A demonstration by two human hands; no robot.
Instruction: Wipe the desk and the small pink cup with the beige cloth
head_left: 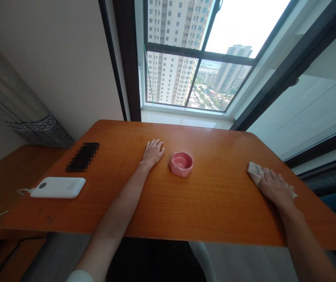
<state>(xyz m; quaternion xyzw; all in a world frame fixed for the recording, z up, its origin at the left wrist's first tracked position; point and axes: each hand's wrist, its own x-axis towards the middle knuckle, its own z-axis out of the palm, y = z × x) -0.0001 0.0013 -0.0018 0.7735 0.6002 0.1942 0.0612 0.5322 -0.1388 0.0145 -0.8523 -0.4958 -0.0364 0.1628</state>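
The crumpled beige cloth (255, 171) lies at the orange wooden table's (215, 203) three o'clock edge, pinned under our right hand (274, 188), fingers flat and spread. Our left hand (153, 152) rests open, palm down, just beside a pink ceramic bowl (181, 163) at its three o'clock.

Both arms reach forward, left hand (153, 152) lying flat with fingers spread, right hand (274, 187) pressed down flat, palm downward
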